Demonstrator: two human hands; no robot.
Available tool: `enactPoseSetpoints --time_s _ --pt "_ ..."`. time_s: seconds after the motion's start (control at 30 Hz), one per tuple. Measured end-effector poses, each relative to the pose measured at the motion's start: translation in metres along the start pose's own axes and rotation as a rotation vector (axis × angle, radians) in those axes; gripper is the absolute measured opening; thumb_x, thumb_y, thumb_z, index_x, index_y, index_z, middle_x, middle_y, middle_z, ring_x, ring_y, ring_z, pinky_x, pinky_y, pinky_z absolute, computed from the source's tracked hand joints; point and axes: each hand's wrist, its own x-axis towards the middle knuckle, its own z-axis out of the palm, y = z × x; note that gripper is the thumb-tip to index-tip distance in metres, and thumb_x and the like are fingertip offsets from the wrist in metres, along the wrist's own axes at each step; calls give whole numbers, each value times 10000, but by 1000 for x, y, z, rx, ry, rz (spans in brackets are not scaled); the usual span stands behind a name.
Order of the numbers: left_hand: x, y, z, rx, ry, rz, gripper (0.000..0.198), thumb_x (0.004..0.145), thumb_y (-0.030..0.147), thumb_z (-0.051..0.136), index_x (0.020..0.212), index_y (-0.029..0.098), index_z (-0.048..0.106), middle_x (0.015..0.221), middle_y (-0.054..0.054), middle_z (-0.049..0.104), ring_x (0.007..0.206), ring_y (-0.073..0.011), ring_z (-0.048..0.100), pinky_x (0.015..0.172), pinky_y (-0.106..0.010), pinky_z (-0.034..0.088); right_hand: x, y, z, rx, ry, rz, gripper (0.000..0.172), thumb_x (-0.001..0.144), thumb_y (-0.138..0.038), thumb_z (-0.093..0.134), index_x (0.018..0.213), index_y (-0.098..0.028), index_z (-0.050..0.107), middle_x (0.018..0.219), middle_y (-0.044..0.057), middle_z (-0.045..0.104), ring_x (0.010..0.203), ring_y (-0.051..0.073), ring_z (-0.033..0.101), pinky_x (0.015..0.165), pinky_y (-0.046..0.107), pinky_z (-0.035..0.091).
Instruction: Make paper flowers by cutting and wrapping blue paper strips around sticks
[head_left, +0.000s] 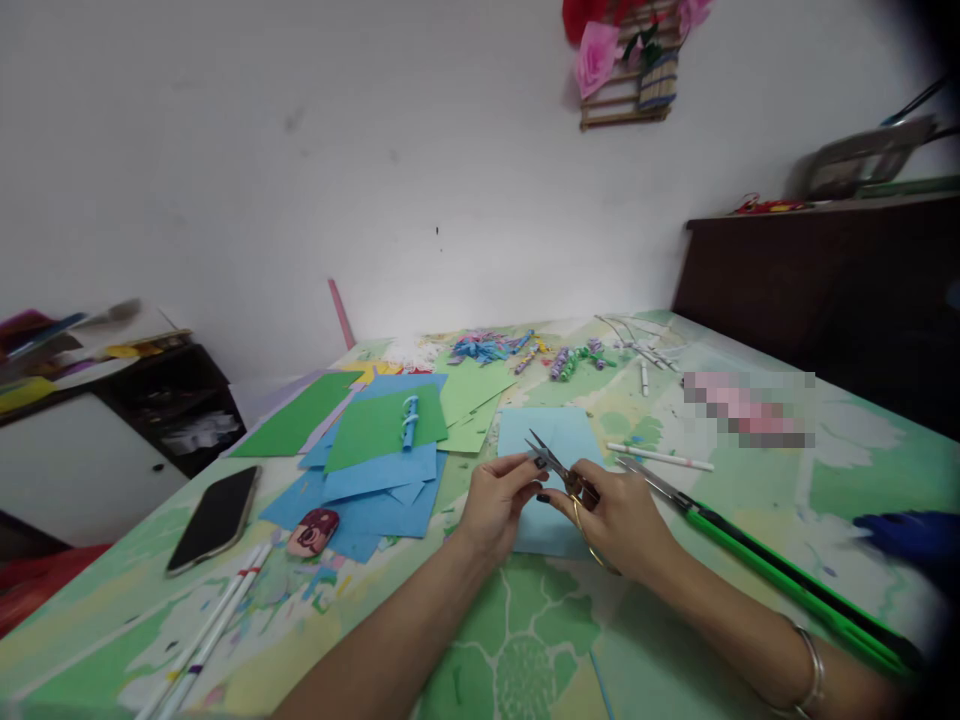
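My right hand (626, 515) is closed round the gold-handled scissors (553, 457), with a finger and thumb in the loops. The blades stand a little apart and point up and to the left. My left hand (495, 500) pinches thumb and fingertips together right beside the blades. Whatever lies between those fingertips is too small to make out. Beneath both hands lies a light blue sheet of paper (551, 425) on the patterned tablecloth.
Green paper (382, 430) and blue sheets (409, 500) are stacked left, with a blue paper roll (409, 424) on top. A phone (214, 520), a small pink case (313, 532) and paper scraps lie nearer. A green cutter (780, 570) lies right, blade out, near a white stick (660, 457).
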Motion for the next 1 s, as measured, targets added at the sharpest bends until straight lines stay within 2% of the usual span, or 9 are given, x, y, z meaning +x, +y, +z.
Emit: enactPoseSetpoints --time_s 0.23,0.4,0.7,1.0 --pt "2 5 -2 68 -1 3 149 528 143 743 664 105 697 666 -48 660 606 -97 562 647 -233 444 1 4 1 -43 -13 -28 332 772 -496 508 637 -193 504 499 -8 571 437 116 501 471 220 284" --pt "4 12 -5 128 2 -21 153 490 155 762 618 109 691 619 -46 656 586 -102 570 636 -238 439 2 4 -1 -39 5 -45 358 748 -529 524 626 -192 528 478 -14 565 424 108 499 466 216 290" --pt "6 19 -9 275 -34 -7 157 510 195 752 636 111 707 615 -62 663 598 -117 568 665 -269 439 3 4 -5 -50 -28 -41 377 726 -553 536 613 -194 560 469 2 571 416 121 487 450 222 283" --pt "10 26 -16 415 -94 1 138 517 146 720 649 106 709 628 -69 664 604 -127 552 665 -280 432 3 10 -7 -107 -103 -28 385 691 -578 557 621 -200 578 465 -7 563 422 125 481 462 234 249"
